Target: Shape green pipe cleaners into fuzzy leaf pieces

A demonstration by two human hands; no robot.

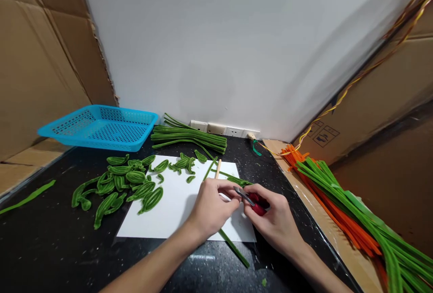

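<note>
My left hand [211, 205] is closed in a pinch on a green pipe cleaner [233, 247] that runs under it and out toward the near table edge. My right hand [275, 218] is wrapped round red-handled pliers [255, 203], whose metal jaws point at my left fingertips. Both hands hover over a white sheet of paper [172, 207] on the black table. A thin wooden stick [218, 168] lies on the paper just beyond my left hand.
Several folded green pipe-cleaner leaves [128, 185] lie on the paper's left side and the table. A bundle of straight green stems [189, 137] and a blue plastic basket [101, 126] sit at the back. Green and orange stems [341, 207] are piled at right. Cardboard walls stand on both sides.
</note>
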